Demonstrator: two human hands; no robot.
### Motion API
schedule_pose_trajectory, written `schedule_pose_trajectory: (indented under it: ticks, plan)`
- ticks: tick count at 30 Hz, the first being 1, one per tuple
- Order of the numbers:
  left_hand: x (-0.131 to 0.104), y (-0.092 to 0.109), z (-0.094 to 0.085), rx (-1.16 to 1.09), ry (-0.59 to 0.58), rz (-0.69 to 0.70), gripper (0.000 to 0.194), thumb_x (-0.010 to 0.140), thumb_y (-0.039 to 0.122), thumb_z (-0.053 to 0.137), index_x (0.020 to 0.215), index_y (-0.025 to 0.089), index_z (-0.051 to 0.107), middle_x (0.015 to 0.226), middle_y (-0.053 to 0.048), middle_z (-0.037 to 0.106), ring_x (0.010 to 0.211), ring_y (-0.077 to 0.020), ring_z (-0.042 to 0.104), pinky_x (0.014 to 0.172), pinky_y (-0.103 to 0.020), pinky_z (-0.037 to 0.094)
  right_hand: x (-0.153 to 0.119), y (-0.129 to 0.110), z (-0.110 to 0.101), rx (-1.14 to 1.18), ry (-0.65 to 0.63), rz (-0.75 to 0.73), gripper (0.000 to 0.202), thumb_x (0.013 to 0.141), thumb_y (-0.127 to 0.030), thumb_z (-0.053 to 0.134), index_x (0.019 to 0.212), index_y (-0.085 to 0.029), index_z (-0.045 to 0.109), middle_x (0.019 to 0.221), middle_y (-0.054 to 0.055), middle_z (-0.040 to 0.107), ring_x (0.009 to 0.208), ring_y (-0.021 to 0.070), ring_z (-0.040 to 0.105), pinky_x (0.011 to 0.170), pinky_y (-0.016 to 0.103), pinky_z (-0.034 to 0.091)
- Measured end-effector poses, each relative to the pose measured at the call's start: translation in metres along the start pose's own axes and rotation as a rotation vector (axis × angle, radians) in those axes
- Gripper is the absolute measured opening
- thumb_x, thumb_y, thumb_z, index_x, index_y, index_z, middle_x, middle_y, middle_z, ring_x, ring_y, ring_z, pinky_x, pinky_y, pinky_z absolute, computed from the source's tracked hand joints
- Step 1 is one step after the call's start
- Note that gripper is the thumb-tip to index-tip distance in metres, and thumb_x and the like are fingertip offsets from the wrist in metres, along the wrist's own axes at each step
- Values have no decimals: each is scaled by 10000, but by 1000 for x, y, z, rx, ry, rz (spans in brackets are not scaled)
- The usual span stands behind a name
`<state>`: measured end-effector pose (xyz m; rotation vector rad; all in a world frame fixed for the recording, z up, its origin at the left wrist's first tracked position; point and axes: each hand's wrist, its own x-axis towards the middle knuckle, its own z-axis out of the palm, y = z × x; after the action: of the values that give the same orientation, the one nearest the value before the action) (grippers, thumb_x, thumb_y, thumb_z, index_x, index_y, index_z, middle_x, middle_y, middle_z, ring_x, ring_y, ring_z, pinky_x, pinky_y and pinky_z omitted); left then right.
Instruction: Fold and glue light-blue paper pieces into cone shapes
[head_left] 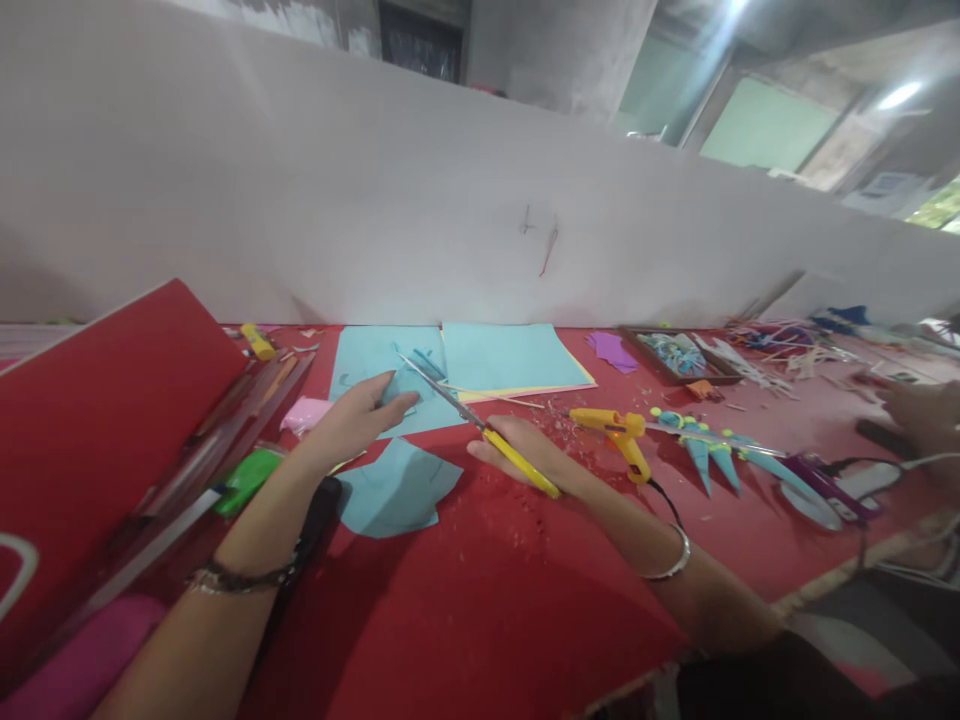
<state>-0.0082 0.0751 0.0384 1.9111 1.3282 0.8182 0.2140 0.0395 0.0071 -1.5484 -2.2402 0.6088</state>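
Yellow-handled scissors are in my right hand, with their metal blades pointing up and left over a light blue sheet. My left hand rests on the lower part of that sheet, fingers apart, near small blue paper scraps. A cut light blue piece lies on the red table below my hands. More light blue sheets sit to the right, over yellow and pink ones. A thin wooden stick lies under the scissors' blades.
A yellow glue gun lies right of my right hand, near blue cone shapes and a purple-handled tool. Behind are purple paper and a scrap tray. At left are a red board and glue stick. Another person's hand is far right.
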Motion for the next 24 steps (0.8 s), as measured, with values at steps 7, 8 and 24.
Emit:
schedule_pose_trajectory:
  ticks: [7, 8, 24]
  plan:
    - [6, -17, 4, 8, 59, -45, 286, 726, 487, 473, 638, 225, 395, 542, 58, 379, 489, -126, 422, 474, -251, 361, 14, -9, 1, 56, -59, 57, 491, 836, -576, 363, 539, -186, 380, 534, -35, 328, 499, 87, 320, 463, 229, 230]
    - [8, -20, 4, 24, 74, -56, 288, 717, 486, 478, 627, 226, 392, 538, 55, 393, 495, -134, 439, 480, -257, 365, 17, -9, 1, 52, -57, 66, 499, 833, -587, 356, 534, -188, 372, 536, -33, 316, 504, 89, 307, 466, 230, 236]
    - [12, -23, -11, 208, 414, -36, 229, 647, 414, 528, 707, 223, 415, 642, 23, 456, 647, -182, 487, 566, -285, 342, 35, 9, -11, -87, 29, 173, 481, 819, -600, 388, 712, -174, 583, 641, 13, 529, 580, 120, 457, 494, 218, 269]
